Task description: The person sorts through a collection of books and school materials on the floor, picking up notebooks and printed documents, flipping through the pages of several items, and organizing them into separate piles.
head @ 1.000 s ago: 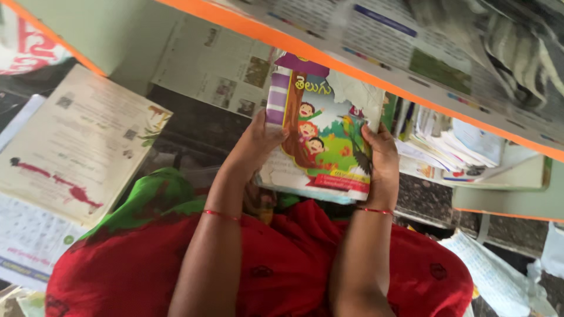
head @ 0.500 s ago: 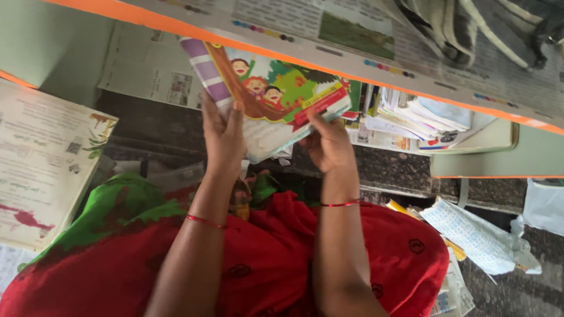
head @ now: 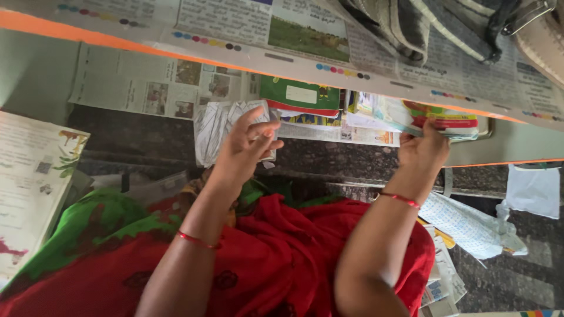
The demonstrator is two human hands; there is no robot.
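My right hand grips the near edge of a colourful picture book that lies flat on a shelf, partly under the newspaper-lined board above. My left hand hovers with fingers spread and holds nothing, just in front of a stack of white printed papers. Between the two hands sits a green book on top of other books and papers. Both wrists wear a thin red bangle. A red and green garment covers my lap below the arms.
Newspaper lines the shelf at the left. The upper shelf edge is orange, with striped cloth on it. A large printed sheet lies at the left. Loose papers lie on the dark stone floor at the right.
The picture book went from both hands, held up in front, to the shelf at the right. My left hand let go of it and now hangs open.
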